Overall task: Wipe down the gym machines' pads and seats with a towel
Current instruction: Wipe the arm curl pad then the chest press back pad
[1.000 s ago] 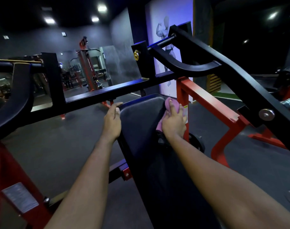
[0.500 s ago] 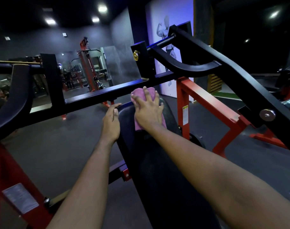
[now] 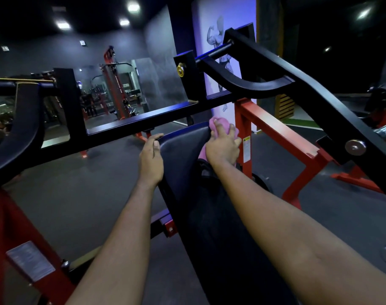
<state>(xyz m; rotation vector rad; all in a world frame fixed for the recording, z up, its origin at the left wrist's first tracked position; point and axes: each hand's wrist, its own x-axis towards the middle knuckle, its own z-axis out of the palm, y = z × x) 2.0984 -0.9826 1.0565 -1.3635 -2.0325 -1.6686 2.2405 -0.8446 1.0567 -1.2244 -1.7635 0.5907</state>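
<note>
A long black padded back rest (image 3: 183, 155) of a red and black press machine runs from the bottom of the head view up to the middle. A pink towel (image 3: 220, 123) is bunched at the pad's top right corner. My right hand (image 3: 223, 148) lies over the towel, fingers curled round it, and holds it against the pad's right edge. My left hand (image 3: 151, 157) rests along the pad's top left edge, fingers fairly straight and thumb on the pad's face. Both forearms stretch over the pad.
A black crossbar (image 3: 143, 122) passes just above the pad's top. A black lever arm (image 3: 319, 89) slants down on the right over red frame beams (image 3: 275, 128). Another red frame leg (image 3: 3, 227) stands at the left. Dark rubber floor (image 3: 66, 194) surrounds the machine.
My right hand slid the towel from the pad's right edge to its top centre, then back to the top right corner. My left hand stayed on the left edge.
</note>
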